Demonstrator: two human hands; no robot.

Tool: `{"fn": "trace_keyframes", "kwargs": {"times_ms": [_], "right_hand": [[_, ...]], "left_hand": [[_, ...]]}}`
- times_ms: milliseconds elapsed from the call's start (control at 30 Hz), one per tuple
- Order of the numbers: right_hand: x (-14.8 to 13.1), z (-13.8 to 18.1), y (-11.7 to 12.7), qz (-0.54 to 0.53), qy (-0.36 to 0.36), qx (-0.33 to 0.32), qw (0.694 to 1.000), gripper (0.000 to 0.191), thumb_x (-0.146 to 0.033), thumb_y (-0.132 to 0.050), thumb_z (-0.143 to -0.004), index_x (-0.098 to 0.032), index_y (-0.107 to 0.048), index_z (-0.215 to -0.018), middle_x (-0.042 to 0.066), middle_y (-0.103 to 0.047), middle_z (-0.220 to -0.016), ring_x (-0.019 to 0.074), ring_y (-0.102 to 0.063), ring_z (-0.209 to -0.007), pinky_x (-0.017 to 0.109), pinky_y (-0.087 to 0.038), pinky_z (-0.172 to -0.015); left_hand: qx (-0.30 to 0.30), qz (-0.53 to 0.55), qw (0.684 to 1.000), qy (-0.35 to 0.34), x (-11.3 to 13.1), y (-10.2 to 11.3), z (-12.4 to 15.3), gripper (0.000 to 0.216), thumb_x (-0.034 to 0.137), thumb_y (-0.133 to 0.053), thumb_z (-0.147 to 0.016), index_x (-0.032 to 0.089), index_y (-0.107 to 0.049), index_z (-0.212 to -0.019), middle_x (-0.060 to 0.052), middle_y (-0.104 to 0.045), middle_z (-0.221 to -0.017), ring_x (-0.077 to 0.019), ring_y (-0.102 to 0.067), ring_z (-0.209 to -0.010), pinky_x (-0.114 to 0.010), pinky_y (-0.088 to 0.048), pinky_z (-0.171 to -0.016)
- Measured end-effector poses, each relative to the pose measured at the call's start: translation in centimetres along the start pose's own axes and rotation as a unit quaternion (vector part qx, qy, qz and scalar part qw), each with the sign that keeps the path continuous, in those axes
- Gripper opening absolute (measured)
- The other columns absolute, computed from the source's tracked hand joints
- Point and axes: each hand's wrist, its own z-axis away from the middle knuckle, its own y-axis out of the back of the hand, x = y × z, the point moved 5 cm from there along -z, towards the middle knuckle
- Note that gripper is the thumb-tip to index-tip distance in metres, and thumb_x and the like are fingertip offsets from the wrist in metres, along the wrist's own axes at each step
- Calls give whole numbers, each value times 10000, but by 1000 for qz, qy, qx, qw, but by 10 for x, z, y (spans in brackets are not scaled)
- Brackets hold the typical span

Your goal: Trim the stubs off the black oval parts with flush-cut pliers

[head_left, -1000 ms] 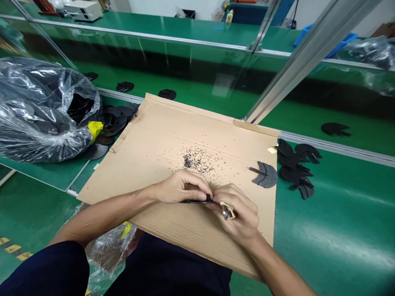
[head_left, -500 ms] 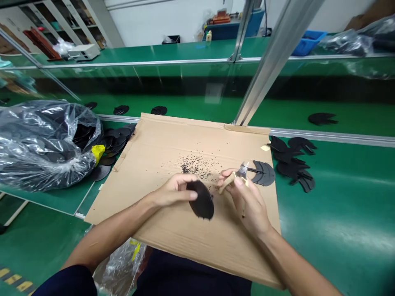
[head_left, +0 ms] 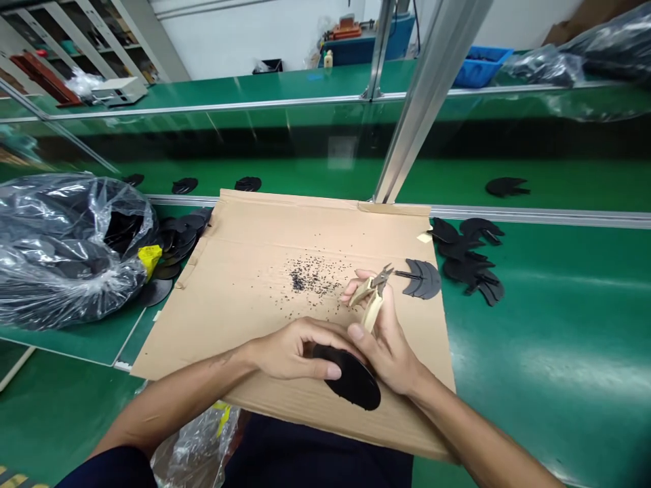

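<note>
My left hand (head_left: pixel 292 352) grips a black round flat part (head_left: pixel 350 381) by its edge, just over the near side of a cardboard sheet (head_left: pixel 254 271). My right hand (head_left: pixel 389 342) holds small cutting pliers with tan handles (head_left: pixel 371 298), their metal jaws pointing up and away; its thumb rests at the black part's edge. A patch of black trimmings (head_left: pixel 310 278) lies in the middle of the cardboard. One trimmed black fan-shaped part (head_left: pixel 421 278) rests at the sheet's right edge.
A clear plastic bag of black parts (head_left: pixel 66 247) sits at left, with loose discs (head_left: pixel 178 234) beside it. A pile of black pieces (head_left: pixel 470 261) lies right of the cardboard on the green table. An aluminium post (head_left: pixel 422 95) rises behind, and single parts lie on the belt.
Both hands came nearer to me with the black part, which now lies flatter and lower. The right hand closed in on the part, pliers turned jaws-up.
</note>
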Motion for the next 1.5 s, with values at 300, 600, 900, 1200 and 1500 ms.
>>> {"fn": "trace_keyframes", "kwargs": {"times_ms": [300, 600, 900, 1200, 1500], "right_hand": [[4, -12, 21, 83, 16, 109, 990, 413, -321, -621, -971, -264, -533, -1369, 97, -664, -1196, 246, -651, -1051, 436, -559, -914], [-8, -10, 3, 233, 163, -1, 959, 467, -247, -691, -887, -276, -602, -1345, 90, -711, -1072, 272, -685, -964, 423, -583, -790], [-8, -10, 5, 257, 186, -4, 948, 473, -233, -682, -902, -265, -580, -1363, 96, -711, -1056, 265, -691, -931, 403, -584, -746], [-7, -9, 3, 265, 197, -13, 944, 482, -212, -670, -918, -266, -563, -1384, 96, -712, -1068, 262, -697, -948, 404, -595, -772], [-4, -12, 7, 291, 139, -45, 946, 346, -217, -566, -988, -244, -609, -1330, 75, -705, -997, 224, -683, -885, 342, -559, -725]], "left_hand": [[262, 246, 930, 75, -15, 48, 4, 338, 313, -848, -732, 165, -727, -1012, -25, -713, -827, -118, -649, -679, -202, -516, -618], [386, 356, 848, 72, -18, 68, 2, 263, 200, -753, -703, 159, -680, -952, 4, -614, -793, -70, -526, -586, -169, -402, -470], [390, 370, 840, 77, -16, 66, 1, 278, 192, -742, -678, 159, -676, -946, 6, -596, -781, -68, -504, -574, -169, -375, -453], [380, 370, 845, 64, -18, 67, 1, 263, 201, -735, -700, 168, -645, -945, -3, -608, -822, -82, -518, -613, -186, -386, -478], [416, 364, 832, 48, -19, 64, 0, 302, 188, -791, -681, 157, -651, -946, 0, -638, -808, -82, -530, -605, -181, -403, -492]]}}
